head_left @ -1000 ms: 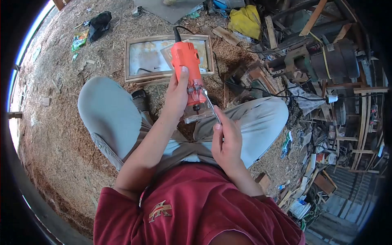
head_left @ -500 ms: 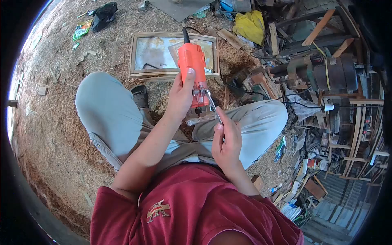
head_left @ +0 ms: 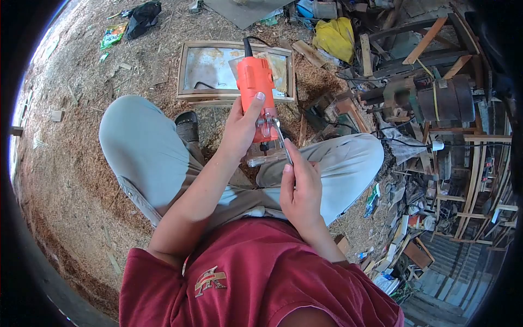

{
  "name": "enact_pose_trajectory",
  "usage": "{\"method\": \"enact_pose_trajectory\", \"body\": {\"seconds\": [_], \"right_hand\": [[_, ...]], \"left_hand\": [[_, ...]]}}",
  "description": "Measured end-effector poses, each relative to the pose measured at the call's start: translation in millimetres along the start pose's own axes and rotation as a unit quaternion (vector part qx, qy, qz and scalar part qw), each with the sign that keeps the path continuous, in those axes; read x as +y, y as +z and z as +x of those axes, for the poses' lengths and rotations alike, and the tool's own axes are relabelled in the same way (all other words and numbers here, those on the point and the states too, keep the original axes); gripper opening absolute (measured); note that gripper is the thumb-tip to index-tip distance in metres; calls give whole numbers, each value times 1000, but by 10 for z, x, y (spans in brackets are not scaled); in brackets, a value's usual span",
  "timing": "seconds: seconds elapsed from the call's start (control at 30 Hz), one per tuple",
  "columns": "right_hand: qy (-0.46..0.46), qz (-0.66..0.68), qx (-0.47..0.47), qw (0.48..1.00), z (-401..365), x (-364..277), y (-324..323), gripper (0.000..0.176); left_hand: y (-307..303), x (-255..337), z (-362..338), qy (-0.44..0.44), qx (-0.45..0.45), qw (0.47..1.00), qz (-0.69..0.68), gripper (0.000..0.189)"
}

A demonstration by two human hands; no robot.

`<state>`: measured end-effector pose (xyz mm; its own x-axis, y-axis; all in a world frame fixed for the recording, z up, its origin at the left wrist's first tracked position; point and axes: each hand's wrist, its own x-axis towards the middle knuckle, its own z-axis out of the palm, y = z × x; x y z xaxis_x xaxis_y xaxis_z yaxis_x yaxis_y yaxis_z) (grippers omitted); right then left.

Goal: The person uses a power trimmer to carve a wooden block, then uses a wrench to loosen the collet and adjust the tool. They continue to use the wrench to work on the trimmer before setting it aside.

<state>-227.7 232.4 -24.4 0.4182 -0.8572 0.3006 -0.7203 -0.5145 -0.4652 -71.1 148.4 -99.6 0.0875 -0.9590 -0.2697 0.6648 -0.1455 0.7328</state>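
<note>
Sat low over a sawdust floor [head_left: 71, 163], knees apart in light grey trousers. Had the left hand [head_left: 239, 133] closed round the orange trim router [head_left: 255, 87], thumb up along the orange body and fingers wrapped behind it. Kept the router roughly upright over the lap, between the knees, with the black cord end pointing away and the clear base [head_left: 265, 158] toward the body.

Pinched a thin metal wrench [head_left: 283, 140] in the right hand [head_left: 299, 188], thumb pressed on the shaft and fingers curled tight under it. Angled the wrench up so its far end met the router right where the orange body joins the clear base. Couldn't tell if the end actually sat on a nut, too small to make out.

Had a wood-framed panel [head_left: 212, 68] lying flat on the floor just beyond the router, and a dark shoe [head_left: 188, 125] tucked beside the left knee. Spotted a yellow bag [head_left: 333, 35] and scrap timber further back, a black bag [head_left: 143, 13] off to the far left, and a big rusty machine [head_left: 430, 98] on a wooden stand to the right, well apart from the hands.
</note>
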Motion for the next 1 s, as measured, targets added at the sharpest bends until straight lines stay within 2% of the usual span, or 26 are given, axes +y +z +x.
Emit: {"method": "enact_pose_trajectory", "body": {"seconds": [0.1, 0.4, 0.77, 0.87, 0.97, 1.0], "right_hand": [[-5, -3, 9, 1000, 17, -15, 8, 54], [-20, -16, 29, 999, 0, 21, 78, 54], [-16, -4, 39, 999, 51, -46, 10, 48], [0, 49, 44, 998, 55, -59, 1, 43], [23, 129, 9, 991, 10, -81, -49, 41], [3, 132, -3, 991, 9, -54, -56, 42]], "left_hand": [[18, 52, -40, -17, 3, 1000, -1, 43], [-2, 0, -2, 15, -8, 1000, -12, 42], [-27, -51, 4, 19, -16, 1000, 15, 51], [-9, -8, -19, 15, -17, 999, 22, 52], [-14, -13, -7, 16, -16, 1000, 19, 52], [-6, -3, -5, 17, -17, 1000, 16, 52]]}}
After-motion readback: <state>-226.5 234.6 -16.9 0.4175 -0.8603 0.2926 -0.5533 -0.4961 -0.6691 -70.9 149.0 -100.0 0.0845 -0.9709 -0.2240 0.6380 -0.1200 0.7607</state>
